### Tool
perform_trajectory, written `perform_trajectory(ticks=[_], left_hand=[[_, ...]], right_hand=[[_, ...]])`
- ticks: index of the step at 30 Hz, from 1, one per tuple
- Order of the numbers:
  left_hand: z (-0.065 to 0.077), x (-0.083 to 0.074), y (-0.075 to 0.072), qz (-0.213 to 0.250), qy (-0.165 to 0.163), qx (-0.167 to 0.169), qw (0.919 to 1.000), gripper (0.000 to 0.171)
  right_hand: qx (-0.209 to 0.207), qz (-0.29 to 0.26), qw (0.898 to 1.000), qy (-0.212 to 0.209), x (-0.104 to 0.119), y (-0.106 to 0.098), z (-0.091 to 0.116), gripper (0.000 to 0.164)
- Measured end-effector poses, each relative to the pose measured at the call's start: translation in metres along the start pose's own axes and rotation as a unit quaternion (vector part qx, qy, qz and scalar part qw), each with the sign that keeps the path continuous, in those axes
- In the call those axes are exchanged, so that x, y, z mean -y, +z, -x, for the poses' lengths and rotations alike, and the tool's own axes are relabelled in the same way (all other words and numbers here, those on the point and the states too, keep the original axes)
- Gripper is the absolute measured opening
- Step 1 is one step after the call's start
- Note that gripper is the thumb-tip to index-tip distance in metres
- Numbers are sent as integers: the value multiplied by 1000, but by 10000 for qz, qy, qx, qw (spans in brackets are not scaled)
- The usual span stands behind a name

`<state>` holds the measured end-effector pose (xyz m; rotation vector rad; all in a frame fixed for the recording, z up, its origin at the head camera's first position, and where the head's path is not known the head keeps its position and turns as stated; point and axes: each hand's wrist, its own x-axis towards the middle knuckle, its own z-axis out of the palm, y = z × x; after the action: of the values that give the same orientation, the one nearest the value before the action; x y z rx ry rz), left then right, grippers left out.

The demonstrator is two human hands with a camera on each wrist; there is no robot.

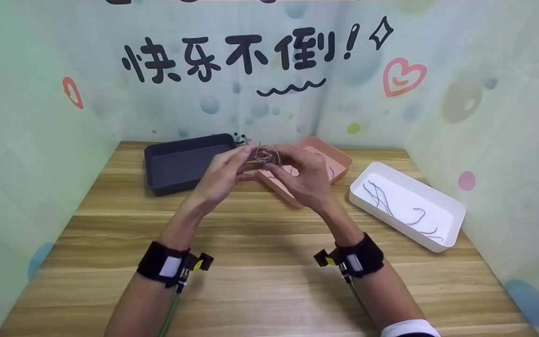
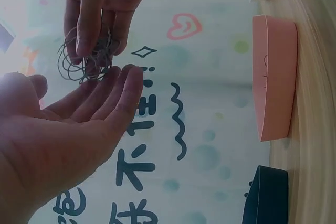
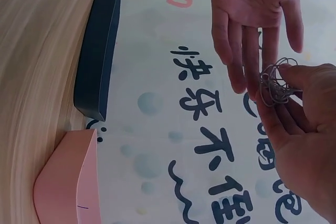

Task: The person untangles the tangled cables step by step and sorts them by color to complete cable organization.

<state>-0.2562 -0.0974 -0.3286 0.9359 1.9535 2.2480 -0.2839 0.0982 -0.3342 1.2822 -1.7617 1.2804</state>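
A loose tangle of thin grey strands (image 1: 267, 155), looped like fine cord or wire, is up in the air between the two hands. My right hand (image 1: 308, 180) pinches it between thumb and fingers, as the right wrist view also shows, with loops (image 3: 276, 83) sticking out around the fingertips. My left hand (image 1: 220, 175) is turned palm up with its fingers extended. In the left wrist view, the left fingertips (image 2: 134, 74) are right at the underside of the tangle, and the thumb stands apart from it.
Behind the hands lie a dark tray (image 1: 176, 187) at left and a pink tray (image 1: 343, 161) with a few thin strands, partly hidden by the right hand. A white tray (image 1: 456, 220) with several dark curved strands sits at right. Printed cloth walls (image 1: 260, 112) enclose the wooden table (image 1: 260, 281).
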Motion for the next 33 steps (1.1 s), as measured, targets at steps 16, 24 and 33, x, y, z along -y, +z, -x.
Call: perform_trajectory(ticks=[16,24,33], left_hand=[[12,-30,-4,-3275,1188,-167,9372,94],[9,-25,-2,-3133,2301,197,9211,45],[6,-19,-2,-3356,2601,-73,9054,16]], right_hand=[[1108,-996,9844,932,17,-12,-1,27],[1450,-758,9814,1000,17,-15,0,27],[1634,-576,9790,1077,17,-15,1,27]])
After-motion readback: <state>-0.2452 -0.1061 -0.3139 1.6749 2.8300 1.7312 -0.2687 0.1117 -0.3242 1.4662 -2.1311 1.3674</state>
